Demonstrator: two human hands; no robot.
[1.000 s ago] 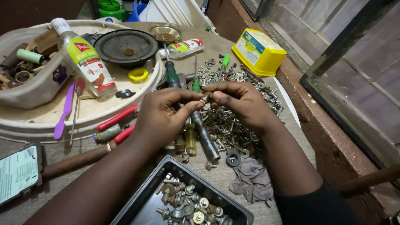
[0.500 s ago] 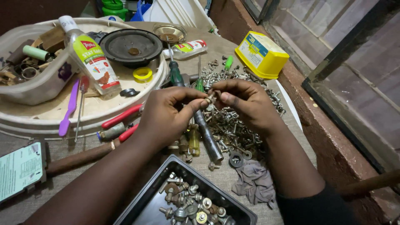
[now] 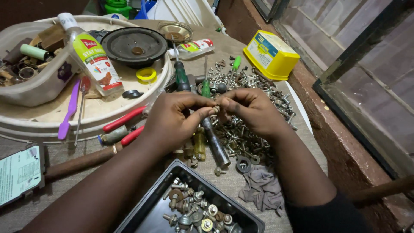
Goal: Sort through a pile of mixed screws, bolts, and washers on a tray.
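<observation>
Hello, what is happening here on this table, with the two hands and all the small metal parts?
A person's left hand and right hand meet at the fingertips and pinch a small metal piece, too small to tell exactly. They work above a heap of loose screws and bolts on the table. Near the person, a black tray holds more bolts and nuts. Red-handled pliers lie beside the left hand, against a round white tray.

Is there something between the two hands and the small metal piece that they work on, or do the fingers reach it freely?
Nothing visible stands in the way. The left hand and the right hand already pinch the small metal piece between their fingertips, above the pile of screws. The piece is too small to tell its exact kind.
</observation>
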